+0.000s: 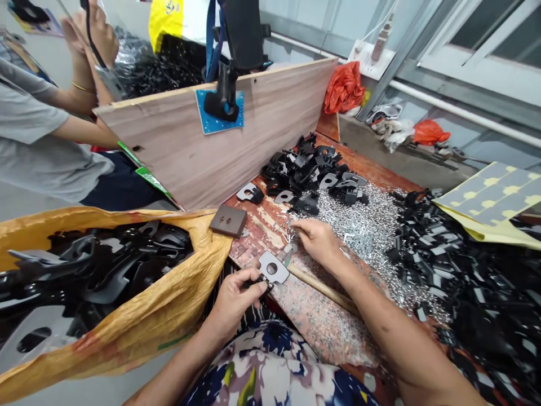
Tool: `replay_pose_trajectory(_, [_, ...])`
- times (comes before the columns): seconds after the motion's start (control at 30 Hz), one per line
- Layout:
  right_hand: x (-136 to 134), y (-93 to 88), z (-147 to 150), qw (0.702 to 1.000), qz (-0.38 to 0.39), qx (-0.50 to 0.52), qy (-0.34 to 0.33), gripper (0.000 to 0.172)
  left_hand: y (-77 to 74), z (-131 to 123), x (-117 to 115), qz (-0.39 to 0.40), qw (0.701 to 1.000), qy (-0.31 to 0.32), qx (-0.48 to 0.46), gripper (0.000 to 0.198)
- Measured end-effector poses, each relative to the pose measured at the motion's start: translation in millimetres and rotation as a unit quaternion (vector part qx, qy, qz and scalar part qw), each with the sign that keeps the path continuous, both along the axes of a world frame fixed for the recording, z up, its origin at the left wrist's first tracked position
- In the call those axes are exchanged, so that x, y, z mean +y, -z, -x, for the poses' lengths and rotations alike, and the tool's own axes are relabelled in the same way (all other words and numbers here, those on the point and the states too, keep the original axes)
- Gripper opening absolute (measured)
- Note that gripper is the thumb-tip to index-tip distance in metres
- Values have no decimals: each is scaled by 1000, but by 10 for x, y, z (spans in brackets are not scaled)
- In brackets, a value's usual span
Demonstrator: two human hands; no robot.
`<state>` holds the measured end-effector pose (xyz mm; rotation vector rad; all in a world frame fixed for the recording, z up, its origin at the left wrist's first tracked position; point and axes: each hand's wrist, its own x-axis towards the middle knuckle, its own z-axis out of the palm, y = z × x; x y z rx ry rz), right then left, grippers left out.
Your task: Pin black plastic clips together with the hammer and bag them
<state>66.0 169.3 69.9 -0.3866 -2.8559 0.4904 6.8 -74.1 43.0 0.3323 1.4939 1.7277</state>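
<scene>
My left hand (239, 296) pinches a grey and black plastic piece with a round hole (273, 268) just above the table's near edge. My right hand (316, 239) reaches over the table with thumb and forefinger together, low among loose metal pins (291, 234); whatever is between those fingertips is too small to make out. Beneath the right wrist lies a hammer, its wooden handle (323, 288) running toward me and its metal head (288, 254) beside the held piece. A large heap of silvery pins (363, 225) spreads to the right of that hand.
Finished-looking black and grey pieces (304, 169) are piled at the back. Small black parts (477, 282) cover the right side. A brown block (229, 220) sits at the left corner, next to a yellow sack (203, 248) of black parts. Behind a wooden board (270, 113), another person (38, 129) sits.
</scene>
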Motion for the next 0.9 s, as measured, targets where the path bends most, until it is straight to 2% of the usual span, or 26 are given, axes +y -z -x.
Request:
replay_pose_trajectory(0.1, [168,30,418,996,-52,-54,-54,34,17,3,7,-7,1000,-3,-14,26])
replay_pose_trajectory(0.23, [197,173,874,986,-85,-100,-106,25,-15,18,3,-20,999,-13,-48,30])
replay_pose_trajectory(0.3, [237,231,986,983,-92,-108,-117,21,-43,39,-1,-32,996,-22,-77,29])
replay_pose_trajectory(0.4, [381,251,994,985,-91,-93,-115,19,-63,78,-6,-57,989,-36,-131,26])
replay_pose_trajectory(0.5, [522,181,818,992,-82,-43,-83,23,-62,103,-1,-91,979,-44,-179,22])
replay_pose_trajectory(0.6, [483,34,461,997,-52,15,-60,27,-77,102,31,-112,968,-66,-215,29])
replay_pose_trajectory(0.67, [307,-87,159,995,13,75,-65,29,-96,87,72,-115,963,-78,-233,34])
replay_pose_trajectory(0.77, [-125,-268,-262,977,118,140,-104,41,-112,46,149,-118,965,-63,-225,33])
replay_pose_trajectory(0.83, [-425,-358,-449,969,148,153,-127,41,-108,6,198,-120,968,-50,-213,29])
replay_pose_trajectory(0.9, [-654,-403,-542,965,149,173,-128,31,-99,-40,233,-120,969,-45,-210,27])
